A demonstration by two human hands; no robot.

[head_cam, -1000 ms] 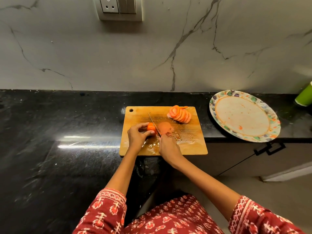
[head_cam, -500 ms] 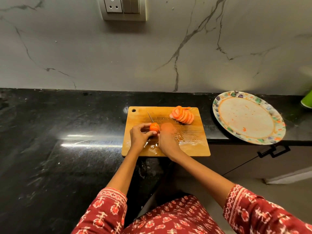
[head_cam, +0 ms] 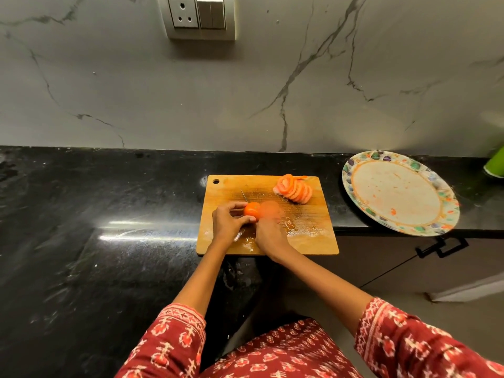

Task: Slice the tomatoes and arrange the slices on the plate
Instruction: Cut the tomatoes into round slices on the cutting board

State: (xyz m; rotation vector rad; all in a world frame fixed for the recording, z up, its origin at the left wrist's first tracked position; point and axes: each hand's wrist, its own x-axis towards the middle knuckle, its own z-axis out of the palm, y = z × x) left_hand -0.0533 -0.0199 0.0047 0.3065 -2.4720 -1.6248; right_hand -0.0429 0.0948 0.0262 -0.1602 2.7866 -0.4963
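On the wooden cutting board (head_cam: 311, 236) my left hand (head_cam: 227, 223) pinches an orange-red tomato piece (head_cam: 251, 210) between thumb and fingers. My right hand (head_cam: 270, 236) grips a knife; its thin blade tip (head_cam: 244, 195) shows beyond the tomato, the handle hidden in my fist. A blurred cut slice (head_cam: 270, 210) sits just right of the tomato. A fanned row of tomato slices (head_cam: 294, 189) lies at the board's far right corner. The patterned plate (head_cam: 354, 170) stands to the right with only juice smears on it.
The board lies on a black stone counter (head_cam: 109, 214) whose front edge cuts back beside it. The plate overhangs that edge above a cabinet handle (head_cam: 441, 249). A green object (head_cam: 495, 166) stands at the far right. A marble wall with a socket (head_cam: 200, 16) rises behind.
The knife has shifted left on the tomato piece, and the cut slice lies to its right. Both hands stay in the same spot on the board.
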